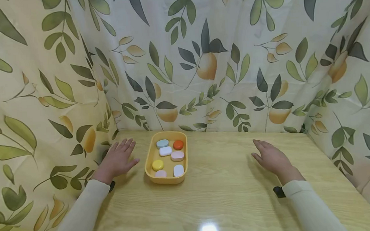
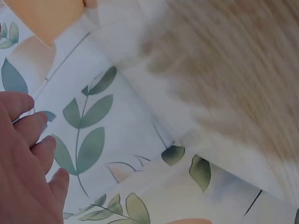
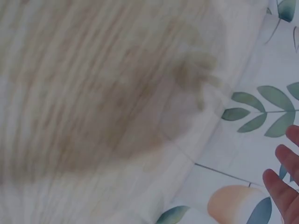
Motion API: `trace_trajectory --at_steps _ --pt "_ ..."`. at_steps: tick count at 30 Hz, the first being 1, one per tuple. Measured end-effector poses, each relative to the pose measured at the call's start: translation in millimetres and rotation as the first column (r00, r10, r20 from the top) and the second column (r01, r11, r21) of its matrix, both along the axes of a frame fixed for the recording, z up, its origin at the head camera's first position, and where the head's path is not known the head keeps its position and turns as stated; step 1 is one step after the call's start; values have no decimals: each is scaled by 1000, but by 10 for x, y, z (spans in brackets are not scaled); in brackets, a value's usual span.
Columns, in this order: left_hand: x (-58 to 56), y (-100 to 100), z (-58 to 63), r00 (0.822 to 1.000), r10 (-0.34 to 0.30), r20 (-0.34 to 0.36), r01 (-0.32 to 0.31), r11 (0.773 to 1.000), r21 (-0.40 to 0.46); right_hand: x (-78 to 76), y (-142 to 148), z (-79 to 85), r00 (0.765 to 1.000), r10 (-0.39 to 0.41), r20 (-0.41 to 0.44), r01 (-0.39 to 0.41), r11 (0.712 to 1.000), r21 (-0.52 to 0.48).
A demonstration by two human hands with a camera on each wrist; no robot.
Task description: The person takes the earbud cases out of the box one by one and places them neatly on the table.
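My left hand (image 1: 119, 159), palm down with fingers extended, is left of a yellow tray (image 1: 167, 180) and holds nothing. Inside the tray lie several smooth, rounded pieces: a red one (image 1: 178, 145), a yellow one (image 1: 157, 165), a blue one (image 1: 162, 143), a pink one (image 1: 177, 156) and white ones (image 1: 165, 151). Well to the right of the tray, my right hand (image 1: 272, 158) has its fingers stretched out and nothing in it. In the left wrist view, the left hand's fingers (image 2: 44, 154) show at the left edge. Fingers of the right hand (image 3: 280, 191) appear at the right edge of the right wrist view.
A light wooden table (image 1: 221, 184) spreads below both hands. Leaf-and-fruit patterned curtain (image 1: 199, 93) rises along its back edge and closes in on the left and right. A bright light reflection lies on the table near the front.
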State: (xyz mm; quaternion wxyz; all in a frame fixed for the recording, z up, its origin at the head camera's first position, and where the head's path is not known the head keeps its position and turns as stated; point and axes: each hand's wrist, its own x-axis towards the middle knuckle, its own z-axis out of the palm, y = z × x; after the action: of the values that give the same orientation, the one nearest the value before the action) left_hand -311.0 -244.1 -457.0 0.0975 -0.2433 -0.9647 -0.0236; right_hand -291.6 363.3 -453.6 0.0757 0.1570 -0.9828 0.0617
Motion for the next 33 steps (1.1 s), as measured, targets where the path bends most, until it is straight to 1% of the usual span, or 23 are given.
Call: trace_trajectory --at_steps 2,6,8,11,14,18,21,26,29,33 --pt "-4 35 -34 1000 -10 -1 10 1000 -4 -11 -14 5 1000 -12 15 12 1000 -5" --pt "-29 93 -80 1000 -21 3 21 1000 -3 -52 -30 32 1000 -26 15 27 999 -36" --pt "-33 110 -82 1000 -19 1 19 1000 0 -86 -48 47 1000 -19 16 20 998 -61" --pt "-19 135 -77 1000 -28 -7 28 1000 -5 -143 -86 55 999 -16 43 20 996 -88" --pt "16 169 -81 999 -46 -2 46 999 -4 -197 -129 50 997 -18 72 27 991 -127" --pt "87 212 -131 998 -68 1 68 998 -9 -240 -216 36 994 -5 111 28 978 -206" --pt "139 249 -176 995 -99 -12 99 995 -19 -269 -293 21 990 5 139 29 970 -241" --pt "184 334 -182 988 -151 -3 151 988 -26 -347 -403 41 990 25 139 12 967 -256" --pt "184 373 -162 985 -171 11 172 984 -37 -404 -463 90 990 40 136 -4 967 -256" --pt "158 400 -137 983 -182 17 183 982 -55 -489 -519 152 990 50 130 -17 969 -246"
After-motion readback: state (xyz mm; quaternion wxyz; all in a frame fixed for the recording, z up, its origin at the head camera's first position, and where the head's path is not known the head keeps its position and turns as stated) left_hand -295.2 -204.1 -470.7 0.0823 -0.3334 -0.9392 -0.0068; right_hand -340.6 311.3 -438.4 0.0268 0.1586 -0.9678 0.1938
